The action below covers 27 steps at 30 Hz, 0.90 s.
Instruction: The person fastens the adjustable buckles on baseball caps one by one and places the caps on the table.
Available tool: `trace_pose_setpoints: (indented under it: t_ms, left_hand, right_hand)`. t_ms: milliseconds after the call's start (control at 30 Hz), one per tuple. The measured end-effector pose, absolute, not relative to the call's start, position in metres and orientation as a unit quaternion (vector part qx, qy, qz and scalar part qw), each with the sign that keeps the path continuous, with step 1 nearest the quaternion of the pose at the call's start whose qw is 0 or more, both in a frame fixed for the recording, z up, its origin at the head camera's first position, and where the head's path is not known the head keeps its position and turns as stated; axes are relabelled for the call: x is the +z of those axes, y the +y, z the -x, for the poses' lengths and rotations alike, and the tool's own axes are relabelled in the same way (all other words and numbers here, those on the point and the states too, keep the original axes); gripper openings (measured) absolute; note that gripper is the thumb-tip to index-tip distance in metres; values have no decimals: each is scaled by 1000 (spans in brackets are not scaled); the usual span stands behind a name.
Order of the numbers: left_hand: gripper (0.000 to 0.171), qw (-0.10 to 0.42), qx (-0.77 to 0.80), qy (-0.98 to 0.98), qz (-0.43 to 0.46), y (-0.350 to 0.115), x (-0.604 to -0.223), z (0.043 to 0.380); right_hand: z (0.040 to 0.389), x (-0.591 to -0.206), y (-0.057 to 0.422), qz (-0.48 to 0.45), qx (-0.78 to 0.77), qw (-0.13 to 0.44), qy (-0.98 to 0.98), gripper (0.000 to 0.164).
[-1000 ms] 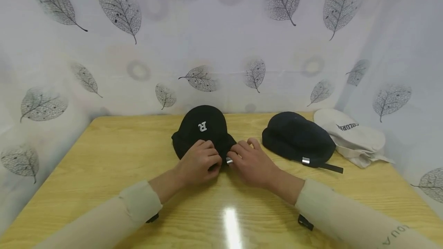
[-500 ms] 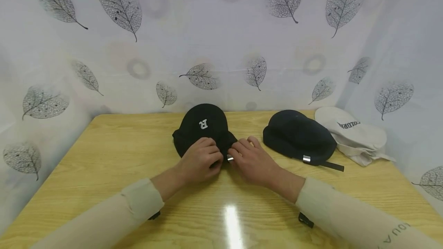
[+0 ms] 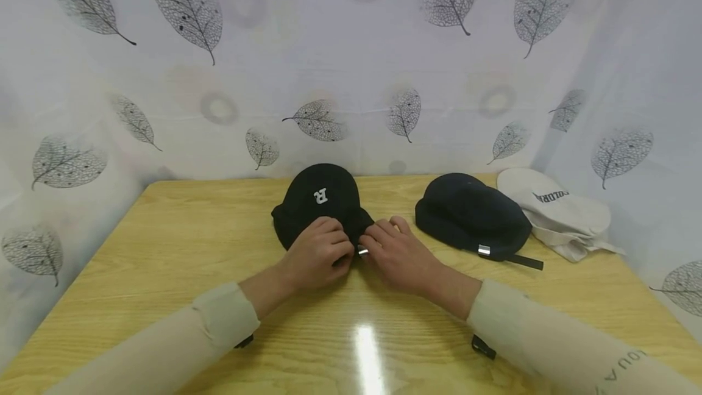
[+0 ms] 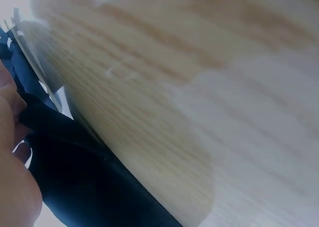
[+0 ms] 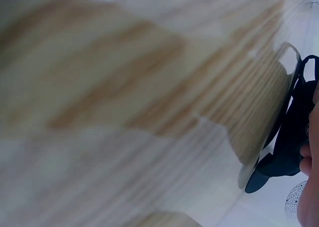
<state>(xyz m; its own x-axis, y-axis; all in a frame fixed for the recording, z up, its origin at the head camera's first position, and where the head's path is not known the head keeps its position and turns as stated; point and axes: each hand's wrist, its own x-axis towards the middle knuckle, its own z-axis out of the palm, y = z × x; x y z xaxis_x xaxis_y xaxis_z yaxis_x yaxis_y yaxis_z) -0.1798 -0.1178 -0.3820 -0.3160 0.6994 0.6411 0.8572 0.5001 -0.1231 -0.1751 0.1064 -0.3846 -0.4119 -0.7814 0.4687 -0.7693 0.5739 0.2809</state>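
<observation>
A black baseball cap [image 3: 309, 209] with a white letter R rests near the back of the table, left of the other hats. My left hand [image 3: 320, 253] has its fingers curled on the cap's near edge. On the right side of that edge, my right hand [image 3: 399, 259] pinches the cap beside a small metal buckle [image 3: 363, 251]. In the left wrist view, fingers [image 4: 12, 105] grip a fold of dark cloth [image 4: 89, 172] just over the table. The right wrist view has the right hand [image 5: 311, 157] at its edge, against the dark cap [image 5: 290, 142]. Both hands hide the cap's near side.
To the right lies a dark navy cap [image 3: 471, 218] with a buckle and a loose strap end [image 3: 525, 261]. Behind it sits an off-white cap [image 3: 573, 212] with dark lettering. A leaf-patterned curtain [image 3: 351, 66] encloses the back and sides of the wooden table [image 3: 192, 230].
Both hands keep their hold on the black cap, in almost the same place. The head view shifts slightly; the caps stay where they were.
</observation>
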Motion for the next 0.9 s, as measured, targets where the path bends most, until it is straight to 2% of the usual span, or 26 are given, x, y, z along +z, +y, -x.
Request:
trace_pose_setpoints:
  t_ms: [800,900]
  left_hand:
    - [8,333,-138,-798,482,-116,-383,180]
    - [14,328,-132,-810,468,-118,-383,178]
  right_hand:
    - [175,-386,104,-464,-10,298,-834,18]
    - [176,-386,104,-461,-22,303,-834,18]
